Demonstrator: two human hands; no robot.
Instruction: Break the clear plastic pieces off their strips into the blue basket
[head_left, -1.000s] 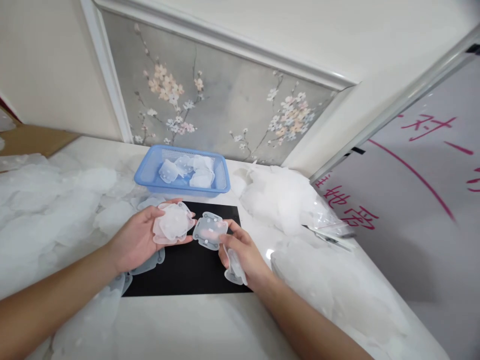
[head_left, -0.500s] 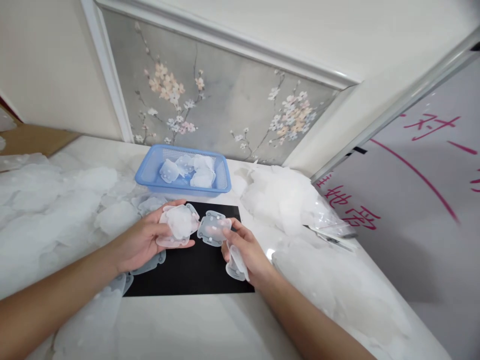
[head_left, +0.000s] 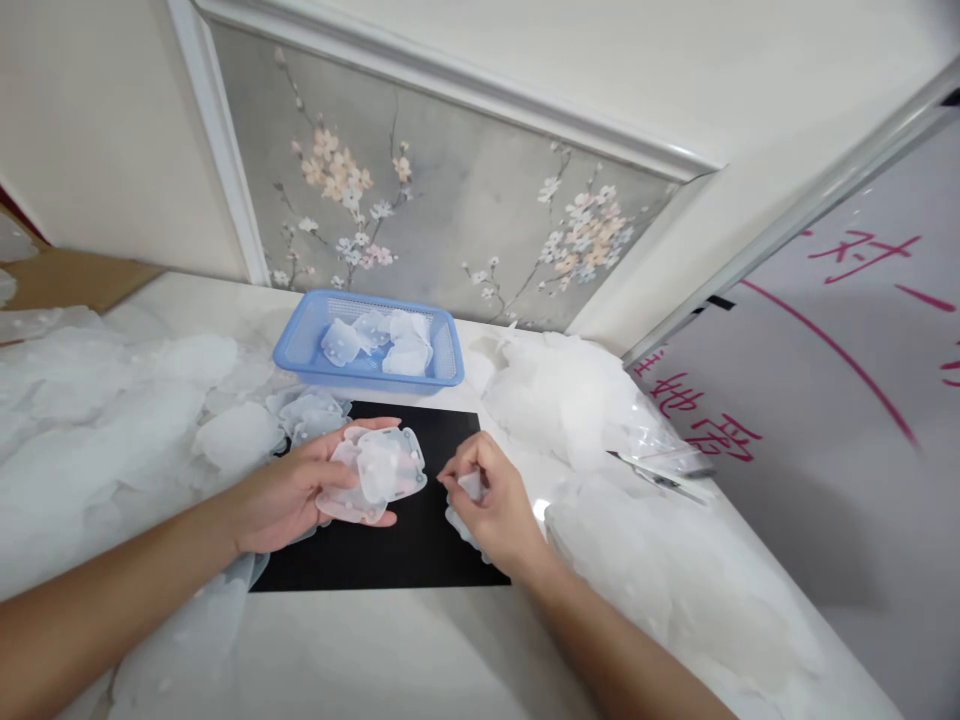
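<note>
My left hand [head_left: 300, 495] holds several translucent plastic pieces [head_left: 391, 466] with notched edges and small round dots, my thumb pressed on top of them. They fan out over my fingers above a black mat [head_left: 397, 555]. To the right, my right hand [head_left: 487, 490] is closed, thumb and forefinger pinched together at the tips. More translucent plastic pieces [head_left: 466, 525] are tucked under its curled fingers. Whether anything sits in the pinch itself is too small to tell. The two hands are slightly apart.
A blue basket [head_left: 330, 378] with several pieces inside stands behind the mat. Heaps of translucent pieces [head_left: 97, 420] cover the table's left side, and a white pile [head_left: 570, 395] and plastic bags [head_left: 675, 590] lie on the right. A whiteboard [head_left: 825, 400] bounds the right edge.
The piece that my right fingers held out is now on the stack in my left hand. My right hand has drawn away slightly, its fingertips now pinched together.
</note>
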